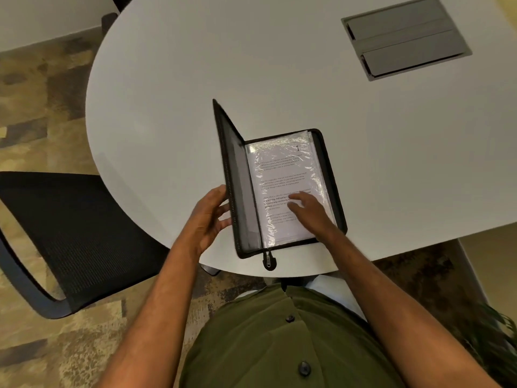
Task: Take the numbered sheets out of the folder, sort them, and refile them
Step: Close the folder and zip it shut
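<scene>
white table (173,113) | folder (330,175) open at near edge, sheet 1 (282,175) on top | left hand (208,219) grips raised cover (233,175) | right hand (309,210) flat on sheet, fingers straight

- A black zip folder (331,180) lies open near the lower edge of a white table (195,79), at the centre of the frame
- Its front cover (228,152) stands tilted up on the left
- The left hand (208,217) holds the cover's outer edge, fingers curled round it
- The right hand (309,210) rests with straight fingers on the top sheet (282,175), which sits in a clear sleeve and is marked 1
- A grey hatch (405,37) is set into the table, upper right
- A black mesh chair (70,233) stands at the left
</scene>
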A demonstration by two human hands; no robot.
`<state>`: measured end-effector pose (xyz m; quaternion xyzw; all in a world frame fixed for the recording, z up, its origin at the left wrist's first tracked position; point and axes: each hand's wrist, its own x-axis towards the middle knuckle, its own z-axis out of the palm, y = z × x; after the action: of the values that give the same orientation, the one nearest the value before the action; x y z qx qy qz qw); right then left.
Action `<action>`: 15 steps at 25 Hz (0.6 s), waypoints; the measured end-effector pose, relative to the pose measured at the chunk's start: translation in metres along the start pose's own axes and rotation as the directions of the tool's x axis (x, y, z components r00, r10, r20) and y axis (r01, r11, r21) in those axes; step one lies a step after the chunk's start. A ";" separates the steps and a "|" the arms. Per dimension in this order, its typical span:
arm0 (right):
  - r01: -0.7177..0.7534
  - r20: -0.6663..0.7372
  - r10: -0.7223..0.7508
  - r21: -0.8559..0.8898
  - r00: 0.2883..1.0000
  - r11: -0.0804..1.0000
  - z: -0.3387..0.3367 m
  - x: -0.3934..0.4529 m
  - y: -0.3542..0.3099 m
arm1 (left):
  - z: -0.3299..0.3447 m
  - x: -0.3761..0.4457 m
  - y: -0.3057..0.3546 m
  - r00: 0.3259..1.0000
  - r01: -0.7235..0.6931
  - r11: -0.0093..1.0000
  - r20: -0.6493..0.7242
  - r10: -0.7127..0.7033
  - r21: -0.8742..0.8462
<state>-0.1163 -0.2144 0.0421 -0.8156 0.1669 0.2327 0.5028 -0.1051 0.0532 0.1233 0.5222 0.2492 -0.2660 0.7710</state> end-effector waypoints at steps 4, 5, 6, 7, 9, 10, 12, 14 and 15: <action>-0.068 0.151 0.012 0.371 0.989 0.926 -0.012 -0.025 -0.058 | 0.045 0.015 -0.012 0.998 -0.029 0.967 0.064 0.014 0.252; -0.088 0.158 0.019 0.441 0.987 0.893 -0.017 -0.029 -0.066 | 0.054 0.018 -0.016 0.997 -0.039 0.949 0.082 0.013 0.312; -0.103 0.140 0.038 0.491 0.989 0.865 -0.022 -0.031 -0.068 | 0.062 0.022 -0.021 0.995 -0.048 0.930 0.102 0.011 0.364; -0.119 0.104 0.076 0.517 0.992 0.848 -0.028 -0.033 -0.069 | 0.069 0.027 -0.027 0.992 -0.056 0.909 0.123 0.006 0.412; -0.151 0.014 0.171 0.537 0.985 0.830 -0.041 -0.032 -0.059 | 0.079 0.037 -0.039 0.988 -0.067 0.859 0.156 -0.015 0.507; -0.158 -0.027 0.203 0.533 0.979 0.831 -0.047 -0.030 -0.051 | 0.083 0.042 -0.045 0.986 -0.060 0.828 0.161 -0.037 0.558; -0.140 -0.126 0.227 0.485 0.966 0.863 -0.061 -0.026 -0.032 | 0.087 0.051 -0.060 0.986 -0.049 0.729 0.151 -0.076 0.682; -0.116 -0.245 0.225 0.391 0.943 0.913 -0.071 -0.021 -0.009 | 0.082 0.059 -0.079 0.987 -0.074 0.568 0.143 -0.078 0.820; -0.113 -0.287 0.226 0.361 0.931 0.926 -0.075 -0.019 0.002 | 0.077 0.063 -0.087 0.988 -0.090 0.474 0.137 -0.065 0.876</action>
<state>-0.1173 -0.2816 0.0797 -0.7264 0.3553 0.1069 0.5785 -0.1093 -0.0556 0.0481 0.8236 0.0146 -0.3891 0.4123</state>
